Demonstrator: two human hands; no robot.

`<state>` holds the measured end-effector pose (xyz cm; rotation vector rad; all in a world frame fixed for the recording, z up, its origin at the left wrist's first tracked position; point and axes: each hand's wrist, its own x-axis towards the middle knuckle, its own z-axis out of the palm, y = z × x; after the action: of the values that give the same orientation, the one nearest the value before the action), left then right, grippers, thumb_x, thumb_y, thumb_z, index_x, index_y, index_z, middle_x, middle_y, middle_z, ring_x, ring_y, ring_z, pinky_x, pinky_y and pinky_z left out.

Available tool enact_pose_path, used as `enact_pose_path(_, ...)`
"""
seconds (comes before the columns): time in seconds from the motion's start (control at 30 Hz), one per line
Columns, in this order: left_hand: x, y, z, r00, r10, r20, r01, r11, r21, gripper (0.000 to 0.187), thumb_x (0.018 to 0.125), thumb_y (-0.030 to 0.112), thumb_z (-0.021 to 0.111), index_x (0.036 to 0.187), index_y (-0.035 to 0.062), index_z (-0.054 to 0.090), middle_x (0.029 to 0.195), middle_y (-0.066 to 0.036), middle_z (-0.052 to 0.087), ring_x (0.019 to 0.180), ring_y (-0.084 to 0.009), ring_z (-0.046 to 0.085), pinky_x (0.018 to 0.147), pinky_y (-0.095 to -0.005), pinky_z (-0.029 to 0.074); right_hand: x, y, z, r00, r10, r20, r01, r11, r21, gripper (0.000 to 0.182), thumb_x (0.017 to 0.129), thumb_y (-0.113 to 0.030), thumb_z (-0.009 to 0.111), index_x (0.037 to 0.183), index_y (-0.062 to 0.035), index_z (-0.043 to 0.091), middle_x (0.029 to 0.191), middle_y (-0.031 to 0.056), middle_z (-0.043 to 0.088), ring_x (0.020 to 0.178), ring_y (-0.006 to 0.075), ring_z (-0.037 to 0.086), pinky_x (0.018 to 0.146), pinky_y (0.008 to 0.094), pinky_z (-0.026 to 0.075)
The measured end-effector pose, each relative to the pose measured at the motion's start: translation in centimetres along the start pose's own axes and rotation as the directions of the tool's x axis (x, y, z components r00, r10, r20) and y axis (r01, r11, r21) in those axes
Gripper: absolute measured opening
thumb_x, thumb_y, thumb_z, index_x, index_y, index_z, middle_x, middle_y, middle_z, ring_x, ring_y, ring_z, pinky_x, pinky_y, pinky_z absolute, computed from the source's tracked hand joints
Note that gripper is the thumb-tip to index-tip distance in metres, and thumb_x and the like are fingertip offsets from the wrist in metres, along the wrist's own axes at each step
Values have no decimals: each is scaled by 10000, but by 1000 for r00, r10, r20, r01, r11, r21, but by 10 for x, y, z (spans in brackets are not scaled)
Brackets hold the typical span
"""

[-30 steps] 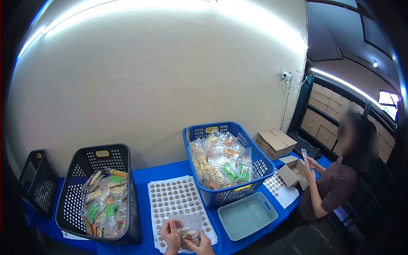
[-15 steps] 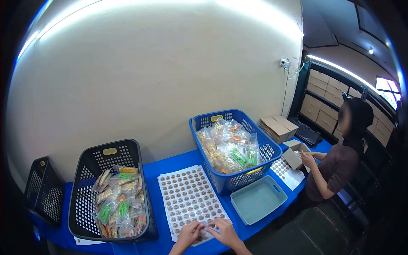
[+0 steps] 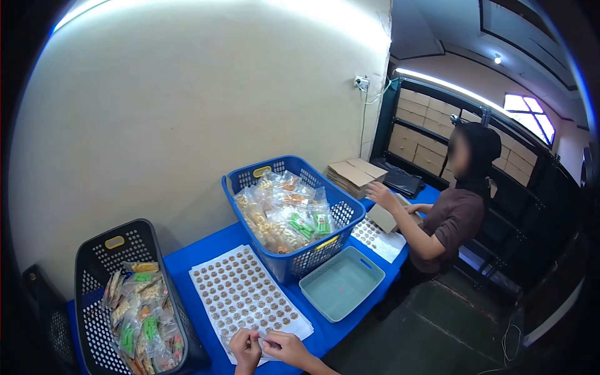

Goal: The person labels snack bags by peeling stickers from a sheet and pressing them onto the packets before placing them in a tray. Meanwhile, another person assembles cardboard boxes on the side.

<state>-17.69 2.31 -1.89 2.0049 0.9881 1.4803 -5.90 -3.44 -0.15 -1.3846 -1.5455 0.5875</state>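
Observation:
My left hand (image 3: 245, 349) and my right hand (image 3: 285, 347) meet fingertip to fingertip at the bottom of the view. They are over the near edge of a white sticker sheet (image 3: 242, 294) covered with rows of round brown labels. Both hands have curled fingers. Whatever they pinch is too small to make out. The sheet lies on the blue table (image 3: 206, 249), between a black basket (image 3: 115, 240) and a blue basket (image 3: 292, 262), both filled with clear snack packets.
An empty teal tray (image 3: 342, 284) sits right of the sheet, near the table's front edge. A co-worker (image 3: 451, 219) at the far right reaches toward a stack of flat cartons (image 3: 354, 173), beside a second sticker sheet (image 3: 375, 236). Another black basket (image 3: 37, 300) stands at the far left.
The clear snack packet I held up a second ago is out of my hands. They have dropped onto the sheet's near edge. My view has swung right, and the co-worker now reaches for the cartons.

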Motion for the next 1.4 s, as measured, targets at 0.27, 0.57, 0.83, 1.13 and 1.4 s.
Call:
enact_pose_path(0.27, 17, -10, 16, 979, -152, -137, 143, 987, -67, 243, 837, 97, 503, 623, -19, 493, 546, -84, 433, 470, -189, 403, 452, -301, 281, -15, -6, -6, 991, -51, -120, 49, 999, -19, 162, 743, -113, 589, 746, -7, 467, 643, 114, 466, 550, 265, 488, 524, 343, 402)
enact_pose_path(0.57, 16, -15, 35, 968, -229, -105, 217, 970, -111, 253, 850, 97, 489, 632, -32, 498, 555, -75, 445, 497, -158, 421, 470, -287, 302, -19, 17, -12, 999, 32, -34, -26, 988, 152, 223, 775, -125, 591, 708, 13, 430, 604, 100, 453, 511, 190, 464, 511, 314, 390)
enact_pose_path(0.83, 35, -2, 65, 963, -252, -101, 232, 957, -177, 101, 800, 84, 542, 831, -11, 527, 758, -87, 537, 696, -176, 503, 649, -286, 392, -2, 46, -52, 998, 57, 7, -56, 928, 369, 149, 839, -136, 561, 774, -3, 547, 660, -10, 495, 605, 53, 452, 568, 212, 391)
enact_pose_path(1.13, 41, 54, 120, 976, 144, 164, -122, 983, -141, 306, 653, 27, 697, 925, 32, 555, 955, -139, 569, 887, -278, 552, 763, -340, 441, 23, 68, -122, 996, 58, -62, -31, 927, 374, 162, 847, -157, 551, 878, 2, 541, 773, 40, 524, 742, 119, 507, 676, 247, 409)
enact_pose_path(1.4, 60, 56, 160, 975, -59, 216, 102, 976, -192, 68, 774, 69, 600, 796, 6, 611, 758, -117, 631, 695, -214, 610, 642, -289, 460, 56, 54, -195, 912, -356, -202, 247, 872, -422, 199, 797, -243, 590, 845, -51, 568, 748, 54, 542, 754, 230, 516, 650, 344, 356)
